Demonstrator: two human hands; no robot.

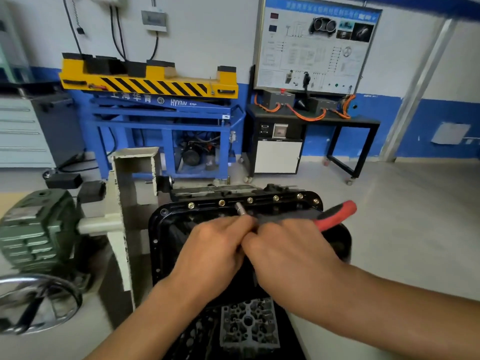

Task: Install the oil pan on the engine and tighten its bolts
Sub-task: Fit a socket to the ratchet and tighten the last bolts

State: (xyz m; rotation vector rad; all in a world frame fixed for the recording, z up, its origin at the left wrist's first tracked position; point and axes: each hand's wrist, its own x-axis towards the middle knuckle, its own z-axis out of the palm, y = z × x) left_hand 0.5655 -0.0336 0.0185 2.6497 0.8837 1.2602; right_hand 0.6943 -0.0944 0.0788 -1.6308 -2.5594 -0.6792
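The black oil pan [162, 229] sits on the engine, which is held on a stand. Several brass-coloured bolts [250, 200] stand in a row along the pan's far flange. Above the pan's middle my left hand [210, 252] and my right hand [285, 252] meet around a ratchet wrench [335, 216] with a red and black handle. Its handle points up to the right. Its silver socket extension [239, 208] points toward the far flange, between two bolts. My left fingers pinch the tool's head end; my right hand grips the handle's near part.
The cream stand post [122, 219] and a green gearbox [33, 229] with a handwheel [39, 302] are left of the engine. A blue and yellow lift table [155, 113] and a black trainer bench [311, 120] stand by the far wall. Open floor lies to the right.
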